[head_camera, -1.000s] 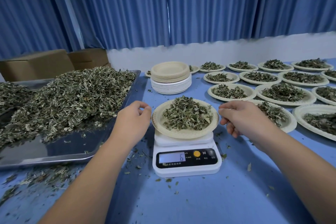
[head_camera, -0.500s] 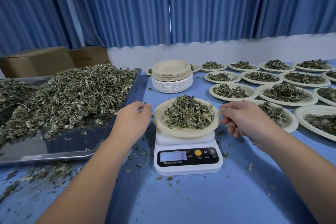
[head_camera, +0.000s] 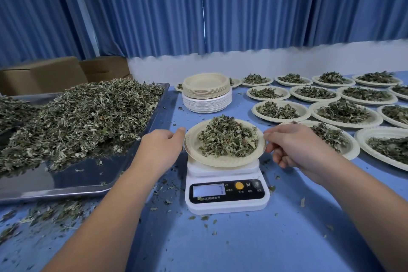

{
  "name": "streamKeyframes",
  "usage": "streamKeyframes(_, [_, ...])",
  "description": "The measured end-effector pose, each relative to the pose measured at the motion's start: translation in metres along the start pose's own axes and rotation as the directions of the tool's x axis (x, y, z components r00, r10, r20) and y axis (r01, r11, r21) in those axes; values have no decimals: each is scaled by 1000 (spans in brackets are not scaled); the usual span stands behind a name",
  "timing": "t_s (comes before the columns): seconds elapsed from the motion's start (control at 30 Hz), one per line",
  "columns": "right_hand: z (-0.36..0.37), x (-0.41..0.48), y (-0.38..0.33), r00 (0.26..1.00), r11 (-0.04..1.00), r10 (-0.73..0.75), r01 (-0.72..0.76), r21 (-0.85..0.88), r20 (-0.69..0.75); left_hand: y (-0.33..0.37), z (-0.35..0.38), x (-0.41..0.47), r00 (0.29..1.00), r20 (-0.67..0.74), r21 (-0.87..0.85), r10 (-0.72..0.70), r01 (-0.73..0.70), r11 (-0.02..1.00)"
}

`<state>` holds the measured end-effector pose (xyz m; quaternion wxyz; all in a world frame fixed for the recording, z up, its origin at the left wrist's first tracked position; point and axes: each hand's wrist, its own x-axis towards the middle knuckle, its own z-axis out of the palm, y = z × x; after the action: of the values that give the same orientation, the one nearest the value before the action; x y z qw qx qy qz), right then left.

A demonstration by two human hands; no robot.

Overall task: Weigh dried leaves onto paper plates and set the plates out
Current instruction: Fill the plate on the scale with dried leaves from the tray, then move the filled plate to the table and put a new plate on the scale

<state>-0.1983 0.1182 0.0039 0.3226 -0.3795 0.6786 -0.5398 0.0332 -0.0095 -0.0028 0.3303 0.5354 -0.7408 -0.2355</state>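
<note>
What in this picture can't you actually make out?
- Scale reading, head view: digits too faint and small to read for sure.
- Fingertips of left hand and right hand: tucked at the plate rim, grip unclear.
- Metal tray: cut off by the left edge.
- Cardboard boxes: contents hidden.

Leaf-heaped paper plate point(head_camera: 223, 161) level on white scale point(head_camera: 227, 196); filled plates point(head_camera: 344, 115) spread right; leaf heap point(head_camera: 72, 121) left.

Single head cam, looks forward and down over table point(head_camera: 242, 245), scale point(head_camera: 226, 192) close, curtain point(head_camera: 198, 6) behind.
</note>
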Motion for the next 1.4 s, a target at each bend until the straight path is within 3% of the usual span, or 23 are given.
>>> streamKeyframes(0.1, [2, -1, 0, 1000, 1000, 4, -4, 6, 12, 2, 1, -2, 998, 54, -2, -17, 17, 1000])
streamKeyframes(0.3, [6, -4, -1, 1000, 998, 7, -9, 69, 29, 7, 0, -5, 992, 120, -221, -47, 73, 973])
streamKeyframes(0.53, [-3, -10, -9, 999, 961, 22, -8, 276, -48, 22, 6, -18, 999, 44, -371, 24, -6, 929])
streamKeyframes(0.6, [-13, -14, -17, 997, 955, 31, -11, 298, -63, 30, 8, -22, 996, 85, -472, 6, 35, 881])
streamKeyframes(0.73, [-41, -31, -27, 999, 964, 7, 7, 265, -53, 47, 12, -31, 955, 294, -641, -31, 221, 735])
streamKeyframes(0.93, [-98, -67, -39, 996, 966, 17, 7, 260, -88, 101, 38, -46, 942, 325, -838, 88, 243, 489])
streamKeyframes(1.2, [-207, -95, -33, 944, 948, 95, 10, 317, -317, 209, 125, -86, 908, 395, -885, 143, 334, 325])
streamKeyframes(1.4, [-295, -106, -18, 879, 926, 135, 53, 375, -458, 276, 186, -106, 813, 548, -830, 195, 500, 248])
